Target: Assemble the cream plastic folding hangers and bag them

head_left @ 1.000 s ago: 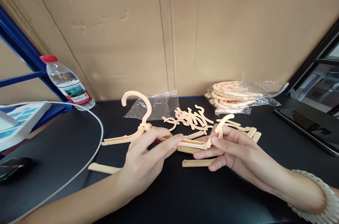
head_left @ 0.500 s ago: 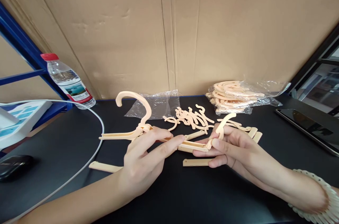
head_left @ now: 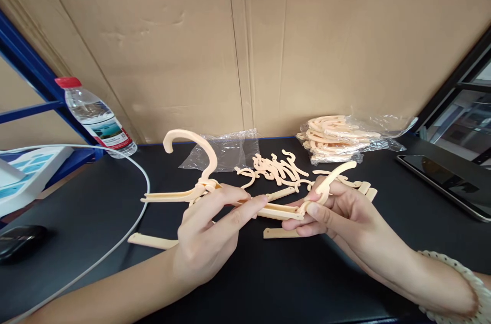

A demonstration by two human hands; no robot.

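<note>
A cream plastic folding clothes hanger [head_left: 209, 155] is held level above the black table, its hook pointing up and to the left. My left hand [head_left: 210, 232] is closed around one arm of it, near the middle. My right hand [head_left: 337, 206] pinches a curved end piece [head_left: 330, 181] against the tip of that same arm; whether the two are joined I cannot tell. Below the hanger lie flat straight pieces, one [head_left: 282, 233] by my right fingertips and another [head_left: 153, 240] left of my left wrist.
Behind the hands is a pile of loose curved pieces [head_left: 276, 168] beside a clear plastic bag [head_left: 226, 150]. Bagged hanger parts [head_left: 333, 137] stand at the back right, a phone [head_left: 445, 186] at the right. A water bottle [head_left: 99, 119], white cable [head_left: 148, 176] and black mouse [head_left: 23, 242] are on the left.
The curved end piece has turned in my right fingers, its free end swinging out to the right. My left hand keeps its grip on the hanger arm.
</note>
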